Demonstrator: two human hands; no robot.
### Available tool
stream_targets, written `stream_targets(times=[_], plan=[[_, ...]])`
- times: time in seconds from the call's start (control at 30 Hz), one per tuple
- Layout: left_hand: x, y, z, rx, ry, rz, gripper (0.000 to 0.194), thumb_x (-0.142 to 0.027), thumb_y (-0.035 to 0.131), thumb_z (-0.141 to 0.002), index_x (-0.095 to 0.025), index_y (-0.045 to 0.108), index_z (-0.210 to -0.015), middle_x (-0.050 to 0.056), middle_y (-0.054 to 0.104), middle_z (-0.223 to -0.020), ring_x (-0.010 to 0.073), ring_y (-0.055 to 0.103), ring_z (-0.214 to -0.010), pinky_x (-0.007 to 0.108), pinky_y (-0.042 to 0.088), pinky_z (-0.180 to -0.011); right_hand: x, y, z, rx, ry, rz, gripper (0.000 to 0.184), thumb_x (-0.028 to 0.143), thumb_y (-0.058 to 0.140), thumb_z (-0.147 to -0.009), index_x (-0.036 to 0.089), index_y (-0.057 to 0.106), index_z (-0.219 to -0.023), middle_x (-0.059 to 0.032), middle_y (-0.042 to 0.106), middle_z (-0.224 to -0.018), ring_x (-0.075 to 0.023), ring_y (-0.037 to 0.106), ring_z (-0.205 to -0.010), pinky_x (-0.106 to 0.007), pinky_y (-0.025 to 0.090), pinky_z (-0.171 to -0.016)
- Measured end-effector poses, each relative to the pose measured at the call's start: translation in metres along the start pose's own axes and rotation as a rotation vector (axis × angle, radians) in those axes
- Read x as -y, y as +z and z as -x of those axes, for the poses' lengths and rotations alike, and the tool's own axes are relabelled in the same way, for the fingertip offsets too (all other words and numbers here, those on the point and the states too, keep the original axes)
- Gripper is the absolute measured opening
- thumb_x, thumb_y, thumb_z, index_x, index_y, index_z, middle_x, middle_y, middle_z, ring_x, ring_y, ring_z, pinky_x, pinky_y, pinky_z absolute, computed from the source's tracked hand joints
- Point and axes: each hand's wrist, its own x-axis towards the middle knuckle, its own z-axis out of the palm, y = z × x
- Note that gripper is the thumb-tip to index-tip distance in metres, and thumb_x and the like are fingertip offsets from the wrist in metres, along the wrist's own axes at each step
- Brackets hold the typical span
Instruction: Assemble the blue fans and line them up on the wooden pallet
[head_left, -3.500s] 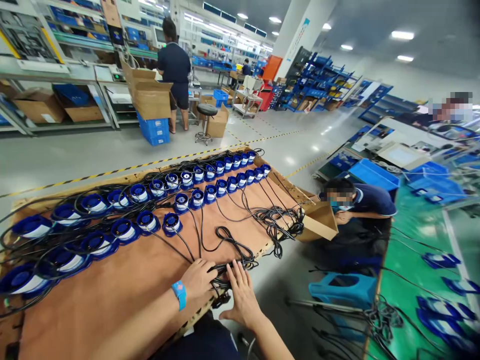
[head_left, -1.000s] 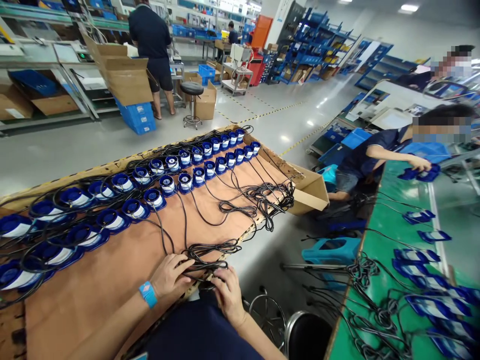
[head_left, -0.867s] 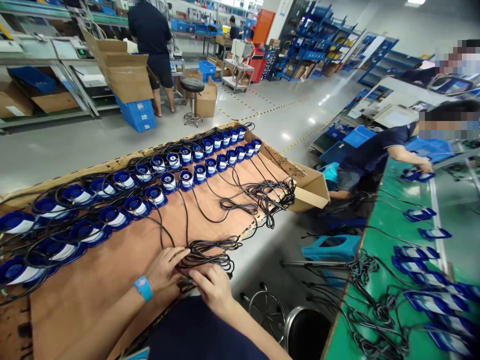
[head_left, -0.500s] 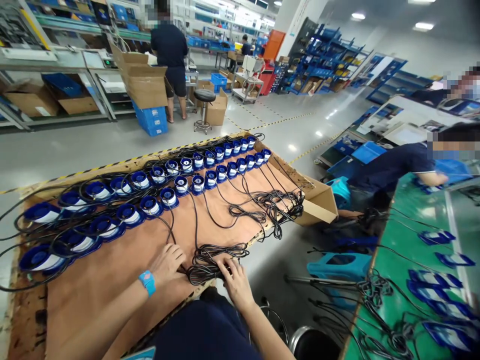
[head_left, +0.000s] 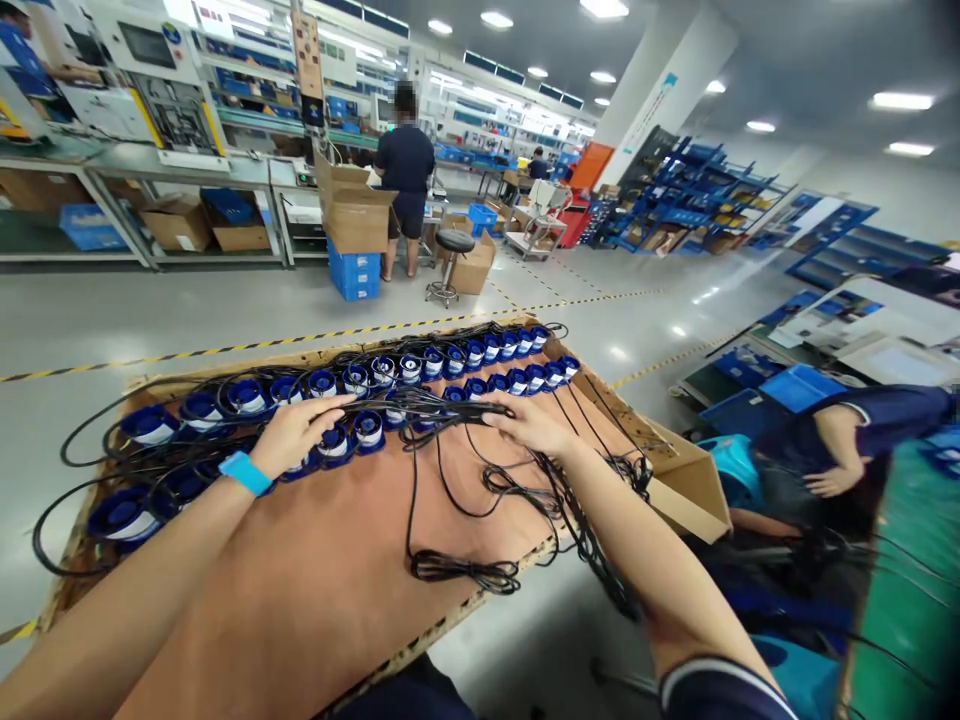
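Note:
My left hand (head_left: 300,432), with a blue wristband (head_left: 246,472), and my right hand (head_left: 526,422) reach far out over a brown board (head_left: 300,590). Between them a bundle of black cable (head_left: 431,407) is stretched, one end gripped in each hand. The bundle lies just above two rows of small blue fans (head_left: 480,352) that run along the board's far side. My left hand rests over the fans of the nearer row. A coiled black cable (head_left: 461,571) lies at the board's near edge, with loose leads running up from it.
A tangle of cables (head_left: 600,500) hangs off the board's right edge beside an open cardboard box (head_left: 686,492). A co-worker (head_left: 862,430) bends low at the right by a green bench (head_left: 900,600). Another person (head_left: 405,170) stands at a far workstation near a stool (head_left: 450,242).
Both hands have left the coil at the near edge and reached forward to the fan rows, carrying a cable bundle. The camera view has tilted up. The co-worker has bent lower.

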Motion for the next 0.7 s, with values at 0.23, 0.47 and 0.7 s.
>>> stream_targets(times=[0.23, 0.47, 0.7], plan=[[0.085, -0.01, -0.034, -0.048, -0.161, -0.276, 0.053, -0.053, 0.037, -0.095, -0.027, 0.07, -0.126, 0.005, 0.077, -0.112, 0.023, 0.072, -0.096, 0.032, 0.053, -0.092, -0.034, 0.026, -0.182, 0.146, -0.159, 0.424, 0.03, 0.028, 0.063, -0.091, 0.02, 0.07, -0.12, -0.0025, 0.073, -0.112, -0.0155, 0.068, -0.095, -0.026, 0.052, -0.088], [0.105, 0.02, -0.047, 0.356, -0.274, -0.535, 0.038, -0.035, 0.045, -0.094, -0.033, 0.073, -0.12, 0.006, 0.076, -0.114, 0.0277, 0.07, -0.105, 0.036, 0.053, -0.09, -0.077, 0.052, -0.228, 0.257, -0.035, 0.66, 0.033, 0.023, 0.067, -0.088, 0.031, 0.073, -0.119, -0.0029, 0.074, -0.111, -0.0226, 0.068, -0.103, -0.029, 0.05, -0.089], [0.052, 0.051, -0.085, -0.007, 0.051, -0.663, 0.047, -0.034, 0.047, -0.096, -0.023, 0.055, -0.14, 0.014, 0.06, -0.135, 0.0302, 0.055, -0.123, 0.044, 0.043, -0.104, -0.08, 0.042, -0.24, 0.457, -0.034, 0.764, 0.03, 0.028, 0.073, -0.084, 0.03, 0.074, -0.114, -0.0013, 0.074, -0.109, -0.0203, 0.068, -0.101, -0.022, 0.048, -0.083]])
